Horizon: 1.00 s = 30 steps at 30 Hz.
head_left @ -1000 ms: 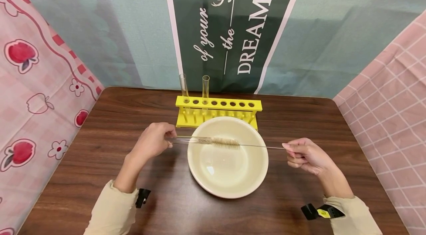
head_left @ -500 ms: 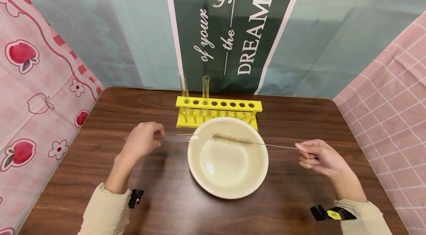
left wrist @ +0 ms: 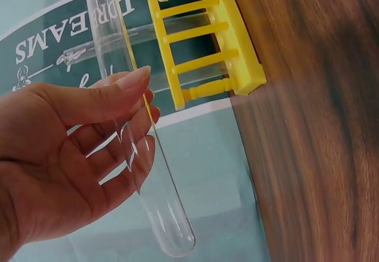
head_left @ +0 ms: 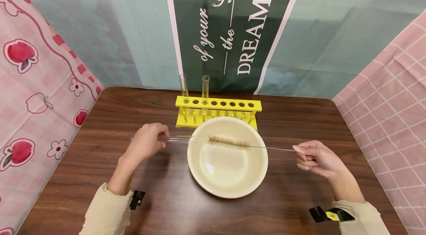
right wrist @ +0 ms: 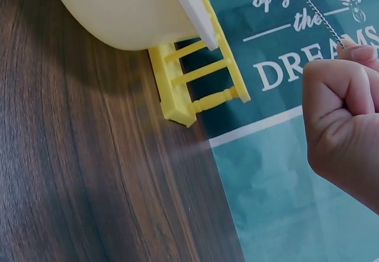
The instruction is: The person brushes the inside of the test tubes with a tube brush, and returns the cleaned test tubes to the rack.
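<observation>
My left hand (head_left: 148, 140) grips a clear glass test tube (head_left: 179, 139) lying nearly level, its mouth end over the left rim of a cream bowl (head_left: 229, 190). In the left wrist view the tube's rounded end (left wrist: 174, 238) sticks out past the thumb and fingers. My right hand (head_left: 316, 157) pinches the thin twisted-wire handle (head_left: 277, 149) of a test tube brush. Its tan bristles (head_left: 229, 141) hang over the bowl, pointing left, the tip just right of the tube's mouth and apart from it. The right wrist view shows only part of the wire (right wrist: 317, 13).
Behind the bowl stands a yellow test tube rack (head_left: 233, 105). Two glass test tubes, one at the left end (head_left: 183, 87) and another nearby (head_left: 205, 89), stand upright in it. The wooden table (head_left: 173, 205) backs onto a hanging cloth (head_left: 139, 42).
A second ago the bristle tip was in the tube's mouth. The hands moved apart and the brush came out rightward; since then the left hand has shifted slightly back right.
</observation>
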Motion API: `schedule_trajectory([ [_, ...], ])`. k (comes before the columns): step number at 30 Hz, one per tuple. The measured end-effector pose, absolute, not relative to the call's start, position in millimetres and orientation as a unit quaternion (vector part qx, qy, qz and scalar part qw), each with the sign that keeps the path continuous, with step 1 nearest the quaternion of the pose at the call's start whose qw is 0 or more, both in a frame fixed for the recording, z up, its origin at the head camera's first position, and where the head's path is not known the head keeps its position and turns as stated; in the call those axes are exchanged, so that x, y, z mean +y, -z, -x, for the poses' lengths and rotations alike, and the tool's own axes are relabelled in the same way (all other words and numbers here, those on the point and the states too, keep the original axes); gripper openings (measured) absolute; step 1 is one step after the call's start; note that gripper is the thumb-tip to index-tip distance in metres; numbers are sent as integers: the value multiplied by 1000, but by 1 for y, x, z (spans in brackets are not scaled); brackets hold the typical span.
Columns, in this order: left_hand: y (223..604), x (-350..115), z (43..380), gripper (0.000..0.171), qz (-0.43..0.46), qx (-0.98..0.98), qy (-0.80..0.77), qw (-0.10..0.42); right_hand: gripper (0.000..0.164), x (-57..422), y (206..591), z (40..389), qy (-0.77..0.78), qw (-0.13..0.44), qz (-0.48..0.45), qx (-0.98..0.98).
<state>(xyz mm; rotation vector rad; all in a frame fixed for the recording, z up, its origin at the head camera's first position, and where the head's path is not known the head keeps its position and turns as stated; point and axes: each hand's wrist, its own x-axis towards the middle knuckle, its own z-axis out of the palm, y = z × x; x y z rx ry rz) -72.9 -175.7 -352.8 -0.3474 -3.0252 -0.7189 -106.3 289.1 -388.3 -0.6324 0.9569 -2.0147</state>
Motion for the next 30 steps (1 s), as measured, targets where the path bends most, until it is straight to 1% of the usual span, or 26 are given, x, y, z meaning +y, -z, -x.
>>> schedule_trajectory([
  [12,355,-170,73,23,122,-963,239,1,34,280,386,106,785,401,231,412],
  [20,356,-171,74,22,138,-955,262,-13,34,281,388,108,771,394,224,447],
  [26,355,-172,74,21,154,-946,283,-31,33,282,386,108,754,373,245,482],
  [30,354,-171,76,20,157,-945,282,-48,32,282,382,107,730,347,262,527],
])
